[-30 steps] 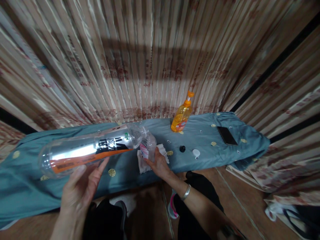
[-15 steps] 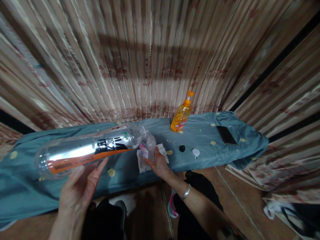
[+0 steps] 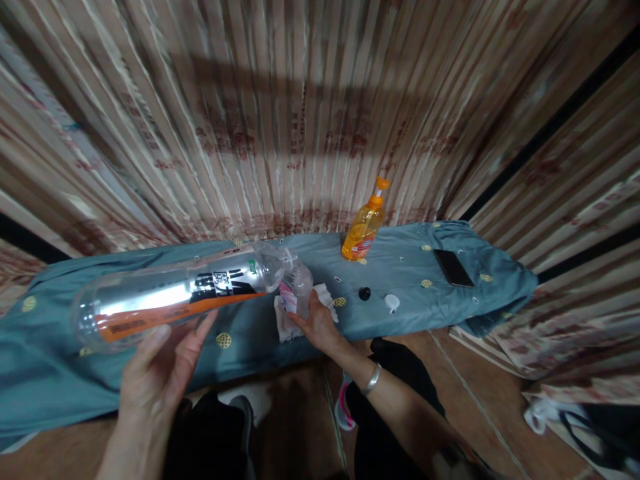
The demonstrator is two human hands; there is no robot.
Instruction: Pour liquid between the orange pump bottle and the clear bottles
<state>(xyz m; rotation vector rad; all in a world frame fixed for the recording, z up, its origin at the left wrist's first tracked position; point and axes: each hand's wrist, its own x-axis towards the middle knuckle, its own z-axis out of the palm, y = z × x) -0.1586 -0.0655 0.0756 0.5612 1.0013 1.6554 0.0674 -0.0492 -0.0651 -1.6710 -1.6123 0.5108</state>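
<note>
A large clear plastic bottle (image 3: 170, 293) with a silver and orange label lies nearly level in my left hand (image 3: 160, 360), whose fingers support it from below and behind. Its neck points right and meets the mouth of a small clear bottle (image 3: 296, 290) with a pink label. My right hand (image 3: 320, 325) is closed around that small bottle, which stands tilted over a white cloth (image 3: 286, 327). No liquid can be made out in either bottle. To the right lie a black cap (image 3: 365, 293) and a white cap (image 3: 391, 303).
An orange pump bottle (image 3: 363, 230) stands at the back of the narrow table with a teal cloth (image 3: 255, 360). Toward the right end lies a black phone (image 3: 453, 268). A pleated curtain (image 3: 300, 120) hangs close behind; a white bag (image 3: 545, 417) rests on the floor.
Almost nothing differs. Both hands keep their hold, and the large bottle's neck still rests at the small bottle's mouth; the view has shifted slightly.
</note>
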